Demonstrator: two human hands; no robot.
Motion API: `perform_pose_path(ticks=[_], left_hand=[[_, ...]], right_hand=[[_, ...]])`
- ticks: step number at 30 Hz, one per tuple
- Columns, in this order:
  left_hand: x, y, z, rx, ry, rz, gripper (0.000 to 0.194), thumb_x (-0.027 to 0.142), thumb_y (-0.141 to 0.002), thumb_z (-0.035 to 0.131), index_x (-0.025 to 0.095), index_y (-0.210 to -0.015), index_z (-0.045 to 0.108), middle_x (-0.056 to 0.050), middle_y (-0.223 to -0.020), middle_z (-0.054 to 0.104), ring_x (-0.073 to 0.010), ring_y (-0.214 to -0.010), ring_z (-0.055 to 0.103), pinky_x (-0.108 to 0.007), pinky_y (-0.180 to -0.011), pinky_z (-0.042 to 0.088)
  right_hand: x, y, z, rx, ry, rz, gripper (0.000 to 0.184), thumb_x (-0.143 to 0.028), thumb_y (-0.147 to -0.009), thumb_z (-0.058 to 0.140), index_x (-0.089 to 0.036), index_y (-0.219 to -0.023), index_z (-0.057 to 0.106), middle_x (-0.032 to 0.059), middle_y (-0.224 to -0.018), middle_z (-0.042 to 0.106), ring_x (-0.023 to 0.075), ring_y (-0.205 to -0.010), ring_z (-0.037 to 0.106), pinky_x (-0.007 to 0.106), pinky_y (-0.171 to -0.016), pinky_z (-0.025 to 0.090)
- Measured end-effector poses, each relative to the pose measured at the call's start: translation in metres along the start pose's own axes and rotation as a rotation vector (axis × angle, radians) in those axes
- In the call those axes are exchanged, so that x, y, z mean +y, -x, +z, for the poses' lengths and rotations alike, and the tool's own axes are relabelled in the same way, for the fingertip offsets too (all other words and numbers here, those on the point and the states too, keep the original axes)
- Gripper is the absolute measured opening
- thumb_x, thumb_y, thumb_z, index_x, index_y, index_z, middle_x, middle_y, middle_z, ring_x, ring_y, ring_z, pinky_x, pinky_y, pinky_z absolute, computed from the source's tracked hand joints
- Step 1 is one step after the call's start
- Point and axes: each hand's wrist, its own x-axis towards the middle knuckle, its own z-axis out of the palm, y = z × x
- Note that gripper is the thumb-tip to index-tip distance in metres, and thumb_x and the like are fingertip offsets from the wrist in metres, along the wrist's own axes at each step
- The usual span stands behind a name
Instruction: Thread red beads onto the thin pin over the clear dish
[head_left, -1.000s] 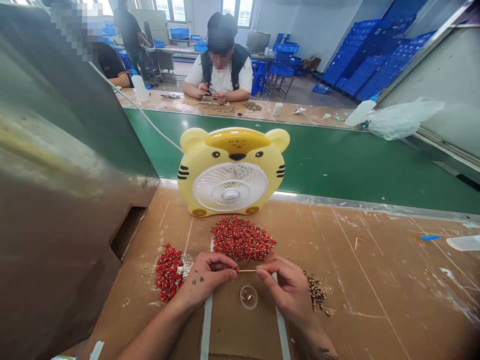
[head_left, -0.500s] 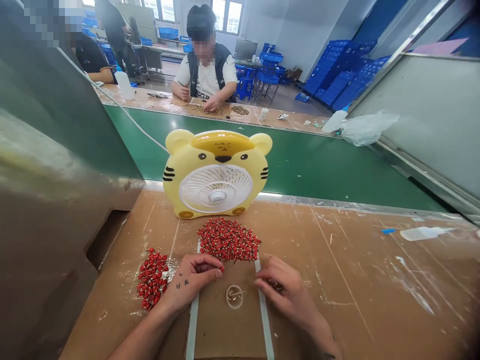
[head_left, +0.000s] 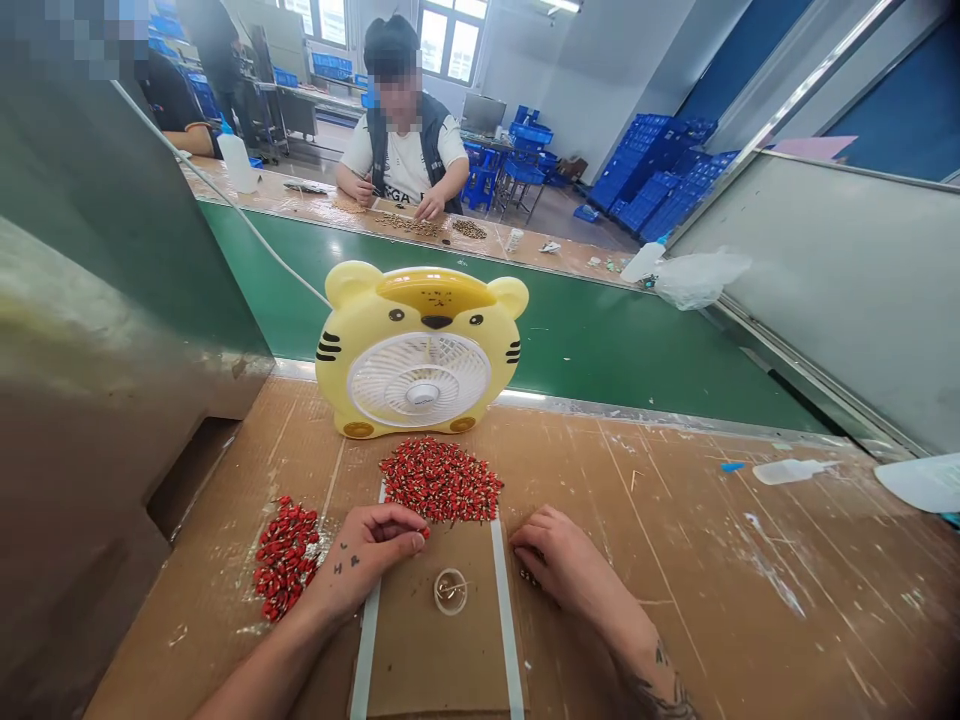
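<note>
My left hand [head_left: 364, 560] pinches a small red piece [head_left: 425, 533] between thumb and forefinger, above the left side of the taped cardboard [head_left: 435, 665]. On the right, my right hand [head_left: 564, 555] rests with curled fingertips down at a few small dark and pale pieces [head_left: 529, 577], mostly covered by the hand; what its fingers hold is hidden. Between both hands stands a small clear cup [head_left: 450, 597] with a thin stick in it. A large heap of red pieces [head_left: 442, 482] lies beyond the hands. Left of my left wrist is a smaller red heap [head_left: 286, 562].
A yellow animal-faced fan [head_left: 420, 350] stands behind the large heap. A dropper bottle [head_left: 784, 471] and blue cap [head_left: 732, 467] lie at right, near a white bottle [head_left: 915, 485]. A metal housing [head_left: 97, 400] borders the left. Across the green belt [head_left: 600, 350], a person works.
The whole view has shifted, and a white bottle shows at the right edge. My right hand's fingers have bent down over the small pieces. My left hand keeps its pinch.
</note>
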Motion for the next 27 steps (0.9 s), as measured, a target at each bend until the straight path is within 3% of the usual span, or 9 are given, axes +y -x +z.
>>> perform_pose_path(ticks=[5, 9, 13, 19, 27], left_hand=[[0.000, 0.000, 0.000, -0.018, 0.017, 0.021, 0.014, 0.024, -0.068, 0.082, 0.016, -0.078, 0.078, -0.001, -0.068, 0.072, -0.0130, -0.064, 0.061, -0.021, -0.063, 0.044], [-0.001, 0.003, 0.002, -0.011, -0.010, 0.027, 0.011, 0.022, -0.068, 0.081, 0.016, -0.077, 0.078, -0.002, -0.067, 0.072, -0.0134, -0.063, 0.061, -0.021, -0.062, 0.044], [0.000, 0.005, 0.005, -0.003, -0.065, 0.053, 0.011, 0.020, -0.068, 0.080, 0.017, -0.078, 0.080, -0.004, -0.073, 0.075, -0.0158, -0.067, 0.064, -0.023, -0.065, 0.047], [0.004, 0.008, 0.007, -0.013, -0.117, 0.259, 0.008, 0.020, -0.074, 0.076, 0.020, -0.078, 0.082, -0.008, -0.087, 0.076, -0.0206, -0.082, 0.068, -0.026, -0.074, 0.052], [0.008, 0.010, 0.004, -0.017, -0.168, 0.381, 0.013, 0.015, -0.077, 0.072, 0.021, -0.081, 0.083, -0.009, -0.085, 0.076, -0.0200, -0.080, 0.069, -0.027, -0.075, 0.053]], right_hand=[[-0.003, 0.001, -0.006, 0.050, -0.013, -0.002, 0.024, 0.000, -0.081, 0.056, -0.020, -0.074, 0.067, 0.0035, -0.077, 0.066, 0.0219, -0.082, 0.059, 0.032, -0.071, 0.047], [-0.018, 0.001, -0.007, 0.211, -0.318, -0.090, 0.020, -0.008, -0.087, 0.052, -0.021, -0.084, 0.067, 0.0034, -0.081, 0.065, 0.0188, -0.079, 0.061, 0.029, -0.069, 0.048], [-0.048, -0.012, 0.001, 0.309, -0.525, -0.161, 0.014, -0.013, -0.089, 0.054, -0.021, -0.085, 0.065, 0.0037, -0.083, 0.066, 0.0175, -0.077, 0.062, 0.028, -0.069, 0.049], [-0.083, -0.035, 0.008, 0.351, -0.491, -0.116, 0.008, -0.013, -0.088, 0.058, -0.021, -0.086, 0.060, 0.0011, -0.081, 0.066, 0.0164, -0.075, 0.063, 0.026, -0.069, 0.047], [-0.093, -0.038, 0.008, 0.368, -0.456, -0.128, 0.007, -0.017, -0.090, 0.059, -0.022, -0.085, 0.059, 0.0008, -0.079, 0.067, 0.0163, -0.073, 0.064, 0.025, -0.068, 0.047]])
